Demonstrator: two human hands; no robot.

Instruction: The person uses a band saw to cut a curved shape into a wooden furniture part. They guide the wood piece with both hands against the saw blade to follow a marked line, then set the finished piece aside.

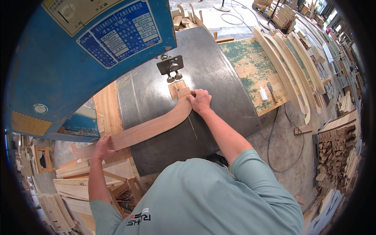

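A long curved wooden board (150,123) lies across the dark metal table (223,105) of a blue bandsaw (58,90). My right hand (200,101) grips its upturned end, close to the saw's blade guides (172,68). My left hand (102,149) is closed around the board's other end, past the table's left edge. The board's tip by my right hand touches the pale wooden insert (176,89) below the guides. The blade itself is too thin to make out clearly. A narrow slot (192,127) runs toward me from the board.
A worn green-and-wood side table (254,74) holds a white bottle (263,93), a scraper-like tool (272,92) and several long curved wooden pieces (288,66). Stacked wood blocks (337,156) stand at the right. A cable (270,150) loops on the floor. Boards (74,188) lean at lower left.
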